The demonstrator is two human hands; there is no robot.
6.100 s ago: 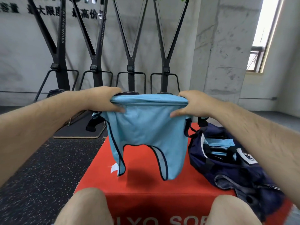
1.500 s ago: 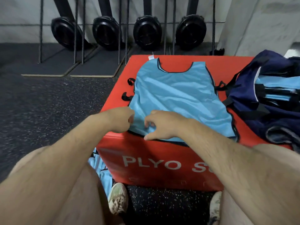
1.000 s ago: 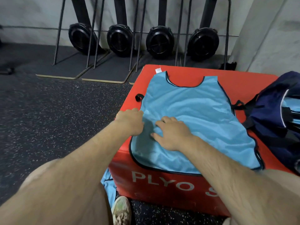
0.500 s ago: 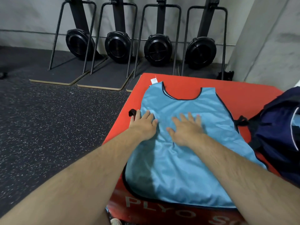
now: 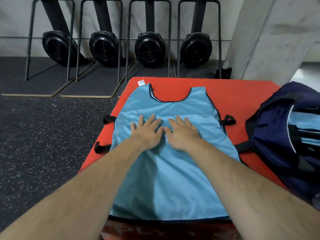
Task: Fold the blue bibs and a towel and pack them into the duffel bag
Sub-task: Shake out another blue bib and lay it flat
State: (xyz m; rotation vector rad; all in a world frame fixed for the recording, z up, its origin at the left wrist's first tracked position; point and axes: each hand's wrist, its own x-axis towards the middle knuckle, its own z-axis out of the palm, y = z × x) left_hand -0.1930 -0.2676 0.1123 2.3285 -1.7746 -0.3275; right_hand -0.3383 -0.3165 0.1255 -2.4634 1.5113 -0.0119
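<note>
Blue bib (image 5: 173, 179) lies flat on the red plyo box (image 5: 233, 94), neck hole at the far end. Your hands have slid further up it than half a second ago. Left hand (image 5: 147, 131) and right hand (image 5: 181, 134) press it side by side, fingers straight and spread, gripping nothing. Duffel bag (image 5: 277, 135) sits right, more blue fabric inside.

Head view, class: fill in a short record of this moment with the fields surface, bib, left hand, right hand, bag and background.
surface: red plyo box
bib: blue bib spread flat on the box, neck hole at the far end, black side straps sticking out
left hand: left hand flat on the bib, fingers spread
right hand: right hand flat on the bib beside it
bag: navy duffel bag on the right, open, blue cloth inside
background: four black machines along the wall
</note>
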